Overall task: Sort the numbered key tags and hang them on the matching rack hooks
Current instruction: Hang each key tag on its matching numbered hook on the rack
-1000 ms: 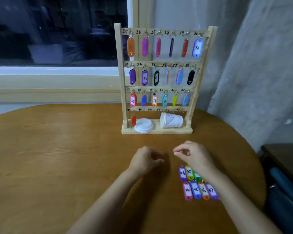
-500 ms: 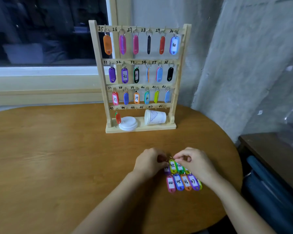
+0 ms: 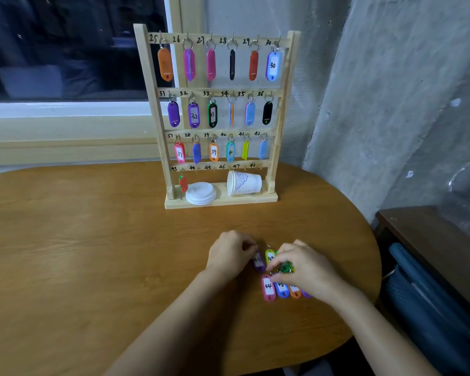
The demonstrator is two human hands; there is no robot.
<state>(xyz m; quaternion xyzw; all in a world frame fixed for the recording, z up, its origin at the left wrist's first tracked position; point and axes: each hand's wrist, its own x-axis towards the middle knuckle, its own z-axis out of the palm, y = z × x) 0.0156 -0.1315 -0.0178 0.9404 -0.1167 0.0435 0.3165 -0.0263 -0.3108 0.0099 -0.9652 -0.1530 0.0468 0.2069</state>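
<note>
Pinching the purple tag (image 3: 259, 264) by its ring end, the left grip (image 3: 229, 253) should lift it clear of its neighbours and read its number. The right grip (image 3: 307, 270) curls over the green tag (image 3: 285, 267); whether it holds, I cannot tell. Both tags lie on the near tabletop (image 3: 92, 253); the far rack (image 3: 220, 203) has its bottom rail mostly unfilled.

The loose tags (image 3: 268, 289) lie on the table (image 3: 92, 240) before the rack (image 3: 228, 201).

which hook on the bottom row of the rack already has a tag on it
Hook 43 at the left end: a red tag hangs there. The hooks marked 44 to 48 are bare.
</note>
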